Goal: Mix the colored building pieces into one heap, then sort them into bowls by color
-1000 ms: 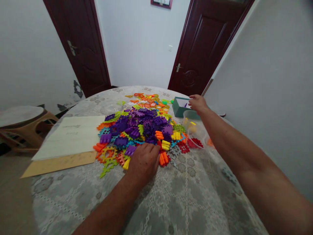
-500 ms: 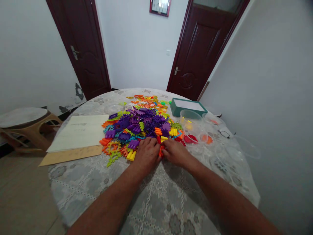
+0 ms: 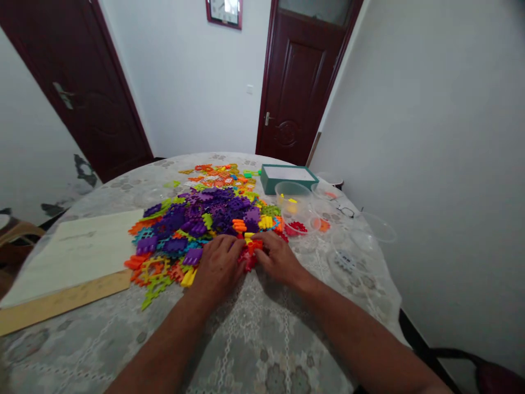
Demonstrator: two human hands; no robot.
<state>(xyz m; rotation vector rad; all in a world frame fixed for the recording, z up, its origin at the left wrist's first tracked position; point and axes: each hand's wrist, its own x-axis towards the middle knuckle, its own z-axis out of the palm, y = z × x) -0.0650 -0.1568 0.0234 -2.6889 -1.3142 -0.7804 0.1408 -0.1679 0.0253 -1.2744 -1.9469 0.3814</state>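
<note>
A heap of toy gear pieces and connector blocks (image 3: 223, 205), mostly purple on top, spreads over the patterned tablecloth. At its near edge both hands work close together on a small cluster of red plastic pieces (image 3: 248, 261). My left hand (image 3: 217, 262) lies along the left side of the cluster, its fingers curled against the red. From the right, my right hand (image 3: 279, 257) pinches an orange piece (image 3: 257, 246) between thumb and fingers. A yellow connector block (image 3: 248, 237) sits just beyond the fingertips. The exact grip is partly hidden by the fingers.
Left of the heap lies a pale sheet (image 3: 82, 246) with a tan strip (image 3: 65, 301) along its near side. Clear plastic tubs (image 3: 295, 219), a green box (image 3: 268, 183) and eyeglasses (image 3: 346, 212) are on the right. More orange pieces (image 3: 223, 178) lie behind the heap.
The view has turned right and shifted, so the table appears further left. My hands have parted slightly, and more of the red and orange pieces between them shows.
</note>
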